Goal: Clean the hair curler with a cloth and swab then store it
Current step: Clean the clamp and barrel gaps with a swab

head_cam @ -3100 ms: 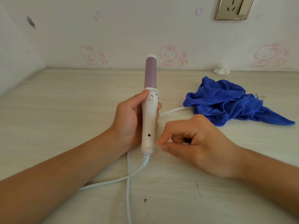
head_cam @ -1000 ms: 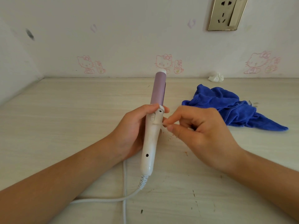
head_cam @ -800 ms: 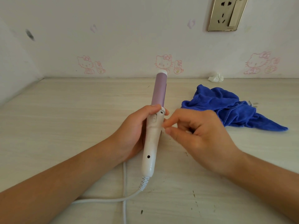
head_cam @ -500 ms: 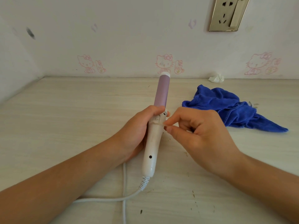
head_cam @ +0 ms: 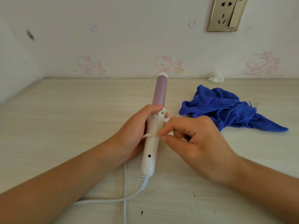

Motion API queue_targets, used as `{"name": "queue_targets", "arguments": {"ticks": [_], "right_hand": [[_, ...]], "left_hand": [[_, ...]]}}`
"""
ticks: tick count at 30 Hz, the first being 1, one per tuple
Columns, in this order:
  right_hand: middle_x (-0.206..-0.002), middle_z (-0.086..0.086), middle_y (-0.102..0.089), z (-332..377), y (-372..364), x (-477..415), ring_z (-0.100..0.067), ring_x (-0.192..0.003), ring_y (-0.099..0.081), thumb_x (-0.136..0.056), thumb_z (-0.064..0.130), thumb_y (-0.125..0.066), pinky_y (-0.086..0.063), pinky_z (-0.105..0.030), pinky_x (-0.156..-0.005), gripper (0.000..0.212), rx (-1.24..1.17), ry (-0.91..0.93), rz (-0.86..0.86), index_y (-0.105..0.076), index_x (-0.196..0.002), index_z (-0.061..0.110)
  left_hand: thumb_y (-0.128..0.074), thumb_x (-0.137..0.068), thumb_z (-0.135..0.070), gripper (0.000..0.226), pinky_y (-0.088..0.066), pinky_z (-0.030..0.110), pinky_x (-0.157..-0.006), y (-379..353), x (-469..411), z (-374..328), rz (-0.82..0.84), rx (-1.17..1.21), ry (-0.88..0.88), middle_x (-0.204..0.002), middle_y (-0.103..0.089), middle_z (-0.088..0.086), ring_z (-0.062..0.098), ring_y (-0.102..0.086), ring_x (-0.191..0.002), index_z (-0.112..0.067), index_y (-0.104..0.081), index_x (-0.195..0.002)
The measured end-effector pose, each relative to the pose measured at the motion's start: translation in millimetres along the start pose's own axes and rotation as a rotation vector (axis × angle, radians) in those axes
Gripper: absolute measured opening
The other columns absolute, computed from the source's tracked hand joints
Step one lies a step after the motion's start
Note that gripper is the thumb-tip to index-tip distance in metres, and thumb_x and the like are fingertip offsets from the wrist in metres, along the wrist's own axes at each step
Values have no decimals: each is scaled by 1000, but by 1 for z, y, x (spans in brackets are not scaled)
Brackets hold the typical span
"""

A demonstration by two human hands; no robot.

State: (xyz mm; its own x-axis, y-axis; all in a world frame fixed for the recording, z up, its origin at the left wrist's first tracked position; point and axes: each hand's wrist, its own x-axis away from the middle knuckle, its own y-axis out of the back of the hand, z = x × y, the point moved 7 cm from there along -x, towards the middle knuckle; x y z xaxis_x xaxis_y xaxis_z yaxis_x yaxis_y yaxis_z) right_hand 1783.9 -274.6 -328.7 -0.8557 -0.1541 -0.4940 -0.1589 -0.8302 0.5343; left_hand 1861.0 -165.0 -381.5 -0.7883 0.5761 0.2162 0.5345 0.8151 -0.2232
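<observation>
The hair curler [head_cam: 151,147] has a white handle and a lilac barrel and stands tilted above the pale wooden table [head_cam: 64,126]. My left hand [head_cam: 134,131] grips its handle from the left, thumb near the switch. My right hand [head_cam: 195,143] pinches a thin white cotton swab [head_cam: 148,135] between thumb and forefinger. The swab lies across the middle of the handle, its tip sticking out on the left side. A crumpled blue cloth [head_cam: 226,109] lies on the table to the right, apart from both hands.
The curler's white cord [head_cam: 124,198] loops over the table under my forearms. A small white wad [head_cam: 216,77] sits at the back by the wall. A brass wall socket [head_cam: 228,13] is up on the right. Walls close the table at the back and left.
My right hand has moved the swab down from beside the switch to the middle of the handle. The curler stays gripped in my left hand, tilted much as before.
</observation>
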Motion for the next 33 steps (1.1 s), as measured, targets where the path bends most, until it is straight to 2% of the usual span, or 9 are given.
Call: {"name": "queue_targets", "arguments": {"ticks": [3, 6, 10, 14, 17, 20, 26, 29, 33], "right_hand": [[-49, -5, -40, -9, 6, -2, -20, -46, -35, -91, 5, -75, -37, -33, -48, 11, -7, -35, -33, -74, -86, 14], [-51, -2, -40, 2, -2, 1, -11, -47, -35, -89, 11, -72, -34, -21, -51, 5, -23, 35, 43, -75, -87, 13], [-50, -7, -39, -12, 8, -4, -19, -48, -34, -91, 5, -75, -35, -23, -52, 9, -46, -27, -18, -75, -87, 13], [-51, -4, -41, -2, -4, 0, -16, -46, -35, -90, 11, -71, -34, -25, -50, 6, -79, 35, 81, -76, -88, 12], [-50, -6, -39, -9, 3, -3, -16, -46, -33, -89, 8, -72, -35, -17, -53, 6, -86, 14, 23, -75, -87, 12], [-51, 6, -39, -4, -3, 0, -8, -47, -34, -88, 9, -72, -32, -17, -54, 6, -93, 45, 73, -76, -86, 13], [-49, -4, -42, -9, 1, -2, -20, -46, -37, -89, 13, -69, -37, -38, -48, 7, -109, -6, 46, -75, -86, 15], [-49, -7, -44, -6, 2, -3, -21, -46, -39, -90, 12, -71, -40, -36, -49, 6, -82, 9, 45, -76, -87, 15], [-50, -8, -45, -18, 15, -8, -22, -47, -40, -91, 6, -75, -41, -34, -51, 9, -62, -48, -33, -76, -86, 13]], "left_hand": [[-55, -88, -50, 37, -50, 22, -55, 3, 0, -1, -15, 23, 11, -70, -62, -2, 11, -59, -60, -20, -75, -85], [-53, -90, -49, 48, -52, 28, -68, 3, -1, 0, 6, 42, 28, -80, -64, 5, 19, -60, -73, -12, -76, -109], [-51, -95, -45, 38, -52, 22, -58, 2, 1, -1, 22, 51, 24, -73, -67, -4, 9, -63, -62, -23, -81, -96], [-56, -92, -41, 52, -55, 27, -67, 0, 2, -2, 82, 126, 36, -84, -67, 5, 17, -63, -73, -6, -69, -129], [-53, -91, -38, 48, -54, 25, -61, -1, 3, -4, 106, 150, 37, -86, -67, 6, 16, -65, -70, -5, -71, -121], [-54, -85, -34, 50, -58, 27, -64, -1, 4, -2, 97, 171, 74, -91, -71, 10, 18, -69, -74, -1, -75, -117], [-57, -82, -30, 29, -54, 31, -67, 6, 2, -1, 24, 152, 75, -78, -66, 6, 17, -63, -69, -8, -73, -92], [-52, -89, -31, 35, -58, 30, -61, 1, 4, -3, 86, 150, 51, -75, -72, 5, 16, -69, -65, -15, -83, -82], [-51, -91, -34, 38, -58, 32, -55, -4, 7, -5, 141, 107, 35, -79, -73, 14, 25, -70, -61, -12, -83, -87]]}}
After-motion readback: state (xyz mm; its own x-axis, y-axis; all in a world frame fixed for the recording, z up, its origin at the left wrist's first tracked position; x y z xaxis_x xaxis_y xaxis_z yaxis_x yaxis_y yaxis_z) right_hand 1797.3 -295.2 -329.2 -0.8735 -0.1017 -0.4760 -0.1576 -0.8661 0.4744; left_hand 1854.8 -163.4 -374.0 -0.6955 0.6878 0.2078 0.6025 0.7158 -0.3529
